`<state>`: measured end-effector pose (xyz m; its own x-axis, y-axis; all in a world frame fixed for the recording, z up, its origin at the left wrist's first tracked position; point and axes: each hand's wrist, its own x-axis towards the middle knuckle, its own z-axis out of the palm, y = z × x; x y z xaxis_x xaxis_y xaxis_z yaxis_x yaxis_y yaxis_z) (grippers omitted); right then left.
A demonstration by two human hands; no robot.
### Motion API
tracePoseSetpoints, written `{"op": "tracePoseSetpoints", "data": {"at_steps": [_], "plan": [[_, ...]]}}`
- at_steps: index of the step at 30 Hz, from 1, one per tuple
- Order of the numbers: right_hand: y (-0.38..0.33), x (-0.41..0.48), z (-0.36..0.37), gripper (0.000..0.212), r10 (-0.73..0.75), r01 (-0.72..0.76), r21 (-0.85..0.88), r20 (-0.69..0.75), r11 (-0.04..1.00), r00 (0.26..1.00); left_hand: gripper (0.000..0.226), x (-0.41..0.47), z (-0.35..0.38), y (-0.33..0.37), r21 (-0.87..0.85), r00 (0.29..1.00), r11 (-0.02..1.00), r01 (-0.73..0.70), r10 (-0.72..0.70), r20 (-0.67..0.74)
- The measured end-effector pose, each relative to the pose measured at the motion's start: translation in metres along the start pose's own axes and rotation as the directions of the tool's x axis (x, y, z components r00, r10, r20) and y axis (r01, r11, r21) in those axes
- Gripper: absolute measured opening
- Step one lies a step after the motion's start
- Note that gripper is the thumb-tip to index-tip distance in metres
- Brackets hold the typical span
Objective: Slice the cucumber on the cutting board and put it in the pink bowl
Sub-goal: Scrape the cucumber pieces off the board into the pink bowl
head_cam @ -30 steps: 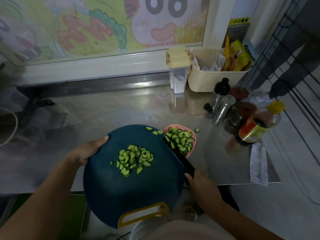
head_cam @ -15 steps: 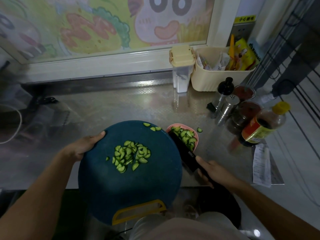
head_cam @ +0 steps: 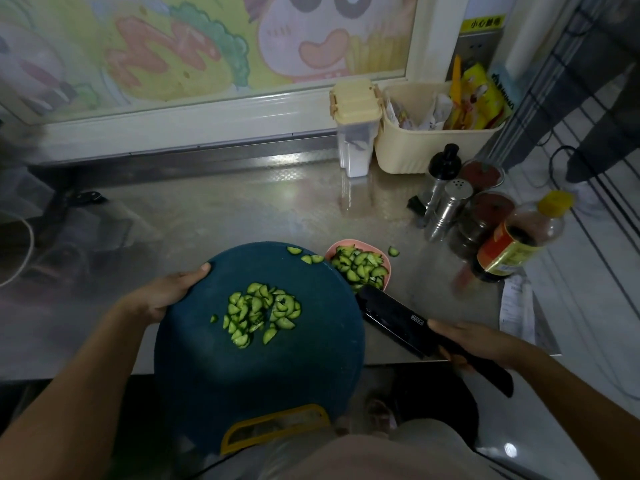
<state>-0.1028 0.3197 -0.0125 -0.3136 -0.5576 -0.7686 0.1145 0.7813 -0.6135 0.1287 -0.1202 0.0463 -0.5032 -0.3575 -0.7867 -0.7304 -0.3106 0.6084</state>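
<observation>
1. Change over the last second: the knife (head_cam: 391,315), which lay across the right edge of the cutting board (head_cam: 242,375) with its tip at the pink bowl (head_cam: 388,271), has drawn off to the right; its blade now lies clear of the board, tip just beside the bowl's near rim; the right hand (head_cam: 474,341) has moved right with it; the left hand (head_cam: 162,296) keeps its place on the board's far-left edge; the cucumber pile (head_cam: 259,313) is unchanged in the board's middle.
2. Fingers: the right hand's fingers (head_cam: 446,329) are curled round the knife's black handle, clamped on it; the left thumb lies on top of the board's edge and the other fingers pass beneath, out of sight, so this hand grips the board; the pile lies right of the left thumb and left of the blade, apart from both and touched by neither hand.
3. Position: the board overhangs the near edge of the desk (head_cam: 242,209); the bowl stands on the desk against the board's far-right edge and holds a heap of cut cucumber (head_cam: 360,268).
4. Counts: one board, one knife, one bowl; three loose slices (head_cam: 306,259) at the board's far edge; one single slice (head_cam: 214,319) just left of the pile; one stray slice (head_cam: 393,251) on the desk right of the bowl; pieces in the pile and in the bowl are too many to count.
</observation>
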Motion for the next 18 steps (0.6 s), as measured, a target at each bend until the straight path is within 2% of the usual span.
{"op": "tracePoseSetpoints", "data": {"at_steps": [9,12,16,18], "plan": [[0.011,-0.024,-0.006,0.059,-0.014,0.017,0.033,-0.095,0.999,0.995,0.04,0.001,0.013,-0.003,0.041,1.0,0.999,0.009,-0.008,-0.011],[-0.003,-0.03,0.001,0.058,-0.107,0.115,0.036,-0.169,0.993,0.98,0.041,0.002,0.02,0.0,0.093,1.0,0.996,-0.004,0.003,0.006],[-0.036,-0.024,0.031,0.048,-0.276,0.303,0.042,-0.311,0.952,0.909,0.049,0.005,0.032,0.009,0.126,0.999,0.992,-0.013,0.007,0.048],[-0.051,-0.018,0.045,0.046,-0.311,0.346,0.063,-0.312,0.936,0.898,0.058,0.006,0.037,0.013,0.147,0.998,0.989,-0.01,0.001,0.061]]}}
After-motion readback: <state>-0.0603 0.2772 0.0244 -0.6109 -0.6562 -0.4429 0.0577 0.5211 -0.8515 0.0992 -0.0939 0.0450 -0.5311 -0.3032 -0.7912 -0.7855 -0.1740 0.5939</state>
